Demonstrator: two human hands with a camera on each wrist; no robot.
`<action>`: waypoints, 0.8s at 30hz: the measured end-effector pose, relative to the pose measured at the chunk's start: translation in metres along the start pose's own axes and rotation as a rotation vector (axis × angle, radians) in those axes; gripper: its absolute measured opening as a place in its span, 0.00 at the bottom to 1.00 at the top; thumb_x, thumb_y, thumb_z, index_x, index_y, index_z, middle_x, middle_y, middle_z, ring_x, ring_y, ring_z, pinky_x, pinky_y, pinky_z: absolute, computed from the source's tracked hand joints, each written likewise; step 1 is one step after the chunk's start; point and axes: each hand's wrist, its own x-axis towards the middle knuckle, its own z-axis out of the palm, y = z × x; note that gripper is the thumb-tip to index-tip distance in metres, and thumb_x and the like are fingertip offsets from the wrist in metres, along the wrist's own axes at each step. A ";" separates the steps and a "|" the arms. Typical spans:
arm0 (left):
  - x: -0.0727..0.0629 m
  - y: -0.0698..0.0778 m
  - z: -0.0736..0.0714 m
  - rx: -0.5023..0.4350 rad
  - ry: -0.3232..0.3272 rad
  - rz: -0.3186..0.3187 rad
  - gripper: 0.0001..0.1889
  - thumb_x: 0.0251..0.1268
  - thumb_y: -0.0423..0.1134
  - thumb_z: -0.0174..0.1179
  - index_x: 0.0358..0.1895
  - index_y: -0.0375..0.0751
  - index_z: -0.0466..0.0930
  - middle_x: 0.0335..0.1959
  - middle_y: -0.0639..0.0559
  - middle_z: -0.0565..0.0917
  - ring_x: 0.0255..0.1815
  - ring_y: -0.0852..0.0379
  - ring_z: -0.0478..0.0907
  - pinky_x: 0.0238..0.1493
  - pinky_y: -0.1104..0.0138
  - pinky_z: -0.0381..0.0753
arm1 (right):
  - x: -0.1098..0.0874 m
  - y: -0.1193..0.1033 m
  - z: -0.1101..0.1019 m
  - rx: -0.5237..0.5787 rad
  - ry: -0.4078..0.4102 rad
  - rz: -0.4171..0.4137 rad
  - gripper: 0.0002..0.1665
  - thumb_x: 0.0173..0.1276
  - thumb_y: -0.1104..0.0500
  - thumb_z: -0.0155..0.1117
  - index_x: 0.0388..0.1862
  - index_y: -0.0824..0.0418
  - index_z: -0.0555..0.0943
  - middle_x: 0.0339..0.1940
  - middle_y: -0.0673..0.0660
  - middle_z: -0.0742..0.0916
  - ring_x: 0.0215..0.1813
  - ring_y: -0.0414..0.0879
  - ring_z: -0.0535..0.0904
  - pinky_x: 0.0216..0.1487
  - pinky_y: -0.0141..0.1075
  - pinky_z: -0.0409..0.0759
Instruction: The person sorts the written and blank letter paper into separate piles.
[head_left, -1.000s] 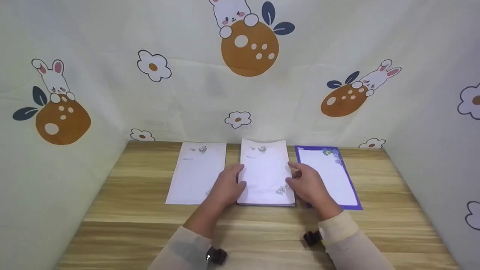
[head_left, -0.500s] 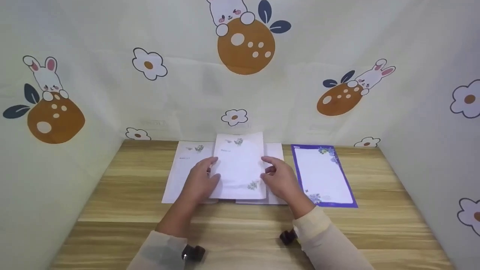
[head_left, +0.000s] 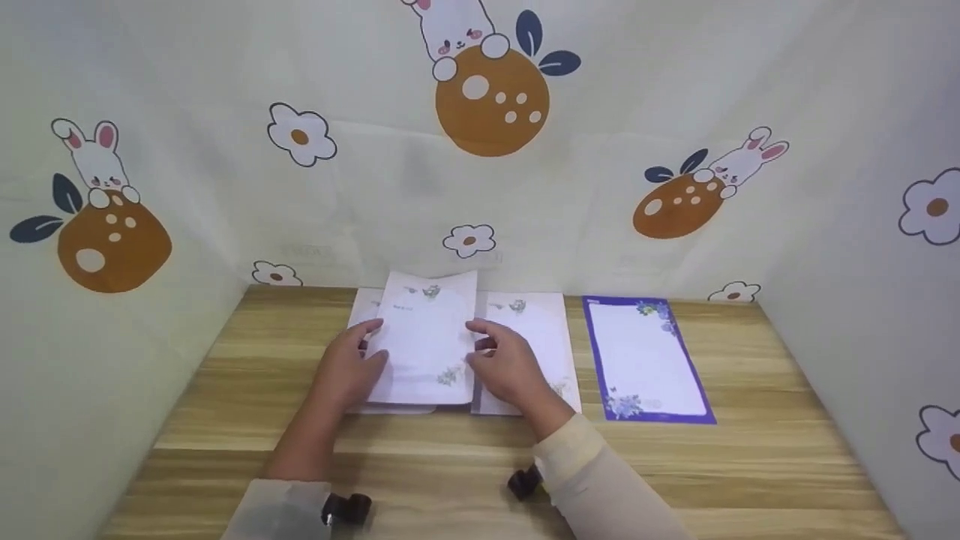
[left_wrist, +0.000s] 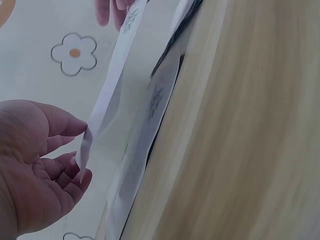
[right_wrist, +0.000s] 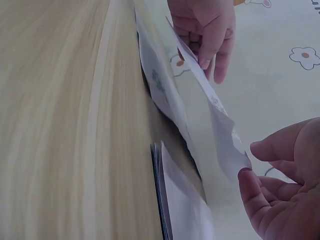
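Held a white printed sheet (head_left: 427,345) just left of centre in the head view, raised above the surface (head_left: 465,472) and bowed along the top edge. Pinched the left edge with the fingers (left_wrist: 75,122) of the left hand (head_left: 354,367), and the right edge with those of the right hand (head_left: 510,364), clamped on the paper at both sides. Had a lower sheet (head_left: 364,304) underneath at centre left of the frame, mostly covered. Had a stack of sheets (head_left: 544,330) right of centre, partly hidden by the right hand; saw several layers, some dark, at the bottom of the right wrist view. Saw a purple-bordered sheet (head_left: 652,360) lying flat farther right, well apart from the held one, with blue flowers at its upper right and lower left corners. Saw a pale backdrop (head_left: 390,187) across the upper frame, printed with rabbits, orange fruit and flowers. Wore pale sleeves (head_left: 607,480) at the bottom of the frame, with dark devices (head_left: 349,510) beside the wrists.
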 end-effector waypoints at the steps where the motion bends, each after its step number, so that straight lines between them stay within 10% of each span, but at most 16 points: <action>1: 0.000 -0.002 -0.003 -0.001 0.000 -0.004 0.31 0.79 0.40 0.59 0.82 0.52 0.68 0.75 0.37 0.75 0.75 0.38 0.74 0.79 0.41 0.72 | 0.001 -0.002 0.003 0.008 -0.006 0.001 0.30 0.71 0.62 0.70 0.72 0.52 0.82 0.64 0.58 0.87 0.61 0.52 0.87 0.61 0.44 0.90; 12: 0.002 -0.024 -0.036 0.022 -0.036 -0.088 0.33 0.81 0.42 0.55 0.85 0.53 0.61 0.86 0.37 0.63 0.86 0.34 0.60 0.85 0.38 0.61 | 0.012 -0.009 0.035 0.086 -0.122 0.000 0.31 0.72 0.57 0.70 0.75 0.51 0.80 0.70 0.57 0.85 0.69 0.54 0.85 0.68 0.46 0.87; 24: 0.004 -0.028 -0.033 0.080 -0.057 -0.082 0.33 0.81 0.44 0.55 0.85 0.46 0.62 0.87 0.37 0.60 0.88 0.32 0.55 0.86 0.37 0.57 | 0.012 0.000 0.039 -0.077 -0.299 -0.003 0.39 0.80 0.46 0.62 0.86 0.50 0.65 0.88 0.53 0.67 0.90 0.51 0.58 0.91 0.51 0.55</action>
